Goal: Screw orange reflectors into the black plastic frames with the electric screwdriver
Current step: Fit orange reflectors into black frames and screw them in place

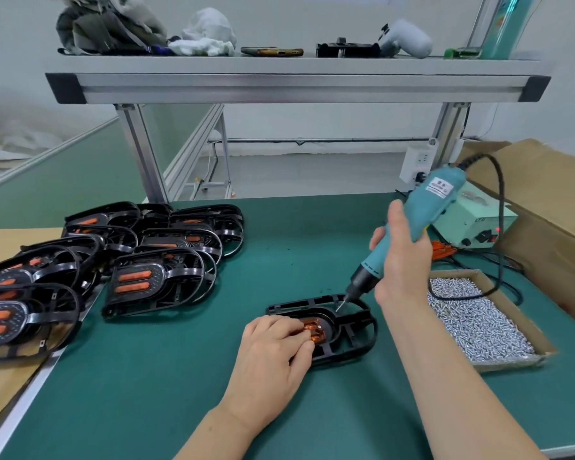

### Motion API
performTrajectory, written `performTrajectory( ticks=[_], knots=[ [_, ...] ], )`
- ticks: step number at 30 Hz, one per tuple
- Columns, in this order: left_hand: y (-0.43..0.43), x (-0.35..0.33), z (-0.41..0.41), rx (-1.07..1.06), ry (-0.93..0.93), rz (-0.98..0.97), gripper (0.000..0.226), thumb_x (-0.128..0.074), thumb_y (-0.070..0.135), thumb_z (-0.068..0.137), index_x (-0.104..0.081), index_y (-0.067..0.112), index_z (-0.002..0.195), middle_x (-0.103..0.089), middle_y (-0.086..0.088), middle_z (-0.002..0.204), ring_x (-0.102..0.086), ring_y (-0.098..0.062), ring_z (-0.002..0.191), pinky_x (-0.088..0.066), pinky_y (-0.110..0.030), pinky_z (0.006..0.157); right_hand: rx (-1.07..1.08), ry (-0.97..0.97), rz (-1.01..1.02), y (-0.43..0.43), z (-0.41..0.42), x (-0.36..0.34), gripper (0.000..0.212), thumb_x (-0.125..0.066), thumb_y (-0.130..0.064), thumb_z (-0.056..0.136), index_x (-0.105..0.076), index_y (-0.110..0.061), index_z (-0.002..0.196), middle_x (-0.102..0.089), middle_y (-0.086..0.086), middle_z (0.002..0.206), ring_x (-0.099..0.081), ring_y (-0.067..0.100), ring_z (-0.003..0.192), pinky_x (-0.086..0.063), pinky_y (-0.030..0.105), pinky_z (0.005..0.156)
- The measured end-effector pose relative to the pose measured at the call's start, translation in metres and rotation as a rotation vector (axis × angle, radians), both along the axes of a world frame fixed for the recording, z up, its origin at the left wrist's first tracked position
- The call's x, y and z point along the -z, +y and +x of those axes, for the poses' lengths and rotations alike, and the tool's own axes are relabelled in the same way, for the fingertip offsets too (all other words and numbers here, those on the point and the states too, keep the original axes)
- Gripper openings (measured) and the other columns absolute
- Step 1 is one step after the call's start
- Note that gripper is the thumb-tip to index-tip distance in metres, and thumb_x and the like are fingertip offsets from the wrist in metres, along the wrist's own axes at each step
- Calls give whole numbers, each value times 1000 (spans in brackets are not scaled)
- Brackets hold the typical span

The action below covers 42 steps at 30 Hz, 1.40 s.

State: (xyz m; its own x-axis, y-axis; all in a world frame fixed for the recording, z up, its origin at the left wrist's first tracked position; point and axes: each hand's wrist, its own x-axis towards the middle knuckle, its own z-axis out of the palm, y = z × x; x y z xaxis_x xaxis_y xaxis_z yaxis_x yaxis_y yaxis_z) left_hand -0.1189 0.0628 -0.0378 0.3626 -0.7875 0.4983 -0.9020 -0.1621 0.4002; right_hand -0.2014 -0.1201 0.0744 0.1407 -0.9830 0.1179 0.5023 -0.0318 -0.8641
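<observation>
A black plastic frame lies on the green mat in front of me, with an orange reflector seated in its oval pocket. My left hand lies over the frame's left part, fingers pressing down on the reflector. My right hand grips the teal electric screwdriver, tilted down to the left. Its bit tip hovers just above the frame's upper rim, beside the reflector pocket. A small screw head shows on the reflector near my fingertips.
Stacks of black frames with orange reflectors fill the left of the mat. A cardboard tray of silver screws sits to the right, the screwdriver's black cord crossing it. A power supply box and a cardboard carton stand at far right.
</observation>
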Motion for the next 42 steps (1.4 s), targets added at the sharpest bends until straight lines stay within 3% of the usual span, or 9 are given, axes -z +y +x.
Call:
performTrajectory(
  ticks=[5, 14, 16, 21, 26, 31, 35, 40, 42],
  knots=[
    [0, 2, 2, 3, -7, -12, 34, -47, 39, 97, -79, 29, 96, -68, 19, 106, -58, -9, 100, -36, -30, 99, 46, -59, 323, -37, -23, 15, 25, -57, -41, 101, -53, -16, 104, -60, 1, 75, -59, 10, 62, -51, 27, 62],
    [-1, 2, 2, 17, -27, -43, 34, -47, 38, 96, -79, 28, 95, -68, 19, 105, -59, -9, 99, -37, -30, 96, 126, -13, 517, -69, -54, 43, 22, -57, -17, 102, -46, -10, 120, -57, 3, 95, -61, 14, 80, -56, 33, 77],
    [-1, 2, 2, 19, -26, -44, 34, -47, 38, 96, -80, 27, 95, -69, 18, 105, -59, -9, 99, -37, -30, 96, 145, 69, 510, -72, -58, 46, 24, -60, -14, 100, -46, -12, 120, -56, 0, 94, -59, 13, 79, -54, 35, 82],
    [-1, 3, 3, 20, -39, -58, 33, -48, 37, 96, -80, 26, 94, -69, 18, 104, -59, -9, 97, -37, -29, 96, 179, 282, 419, -72, -61, 51, 34, -64, -16, 97, -49, -4, 126, -57, 2, 94, -58, 14, 76, -52, 26, 64],
    [-1, 3, 2, 23, -50, -56, 33, -48, 37, 96, -79, 26, 95, -68, 19, 104, -58, -9, 97, -35, -27, 97, 136, 281, 425, -67, -67, 52, 36, -61, -13, 99, -47, -2, 130, -53, 2, 90, -54, 12, 71, -53, 30, 70],
    [-1, 2, 2, 29, -60, -33, 35, -47, 38, 96, -79, 26, 98, -69, 18, 106, -59, -9, 100, -35, -29, 99, 101, 242, 411, -58, -78, 51, 18, -52, 1, 100, -44, 0, 116, -52, 16, 114, -56, 17, 79, -50, 27, 69],
    [0, 3, 2, 42, -74, -43, 34, -47, 39, 97, -78, 25, 99, -69, 18, 106, -59, -11, 103, -36, -31, 100, 76, 254, 344, -43, -82, 56, 15, -49, 7, 98, -44, -4, 107, -57, 11, 104, -61, 18, 83, -53, 28, 73],
    [-1, 5, 2, 55, -69, -82, 31, -50, 41, 97, -76, 25, 103, -69, 17, 107, -56, -8, 109, -36, -33, 102, 62, 482, 256, -26, -89, 66, 39, -54, -1, 99, -37, -7, 134, -57, 10, 111, -63, 17, 82, -50, 33, 80],
    [-1, 5, 3, 64, -53, -101, 31, -50, 41, 98, -74, 24, 106, -68, 16, 106, -56, -8, 112, -36, -33, 104, 47, 721, 156, -26, -94, 68, 31, -55, -6, 99, -41, -3, 127, -61, 10, 115, -65, 24, 86, -48, 40, 84]
  ],
)
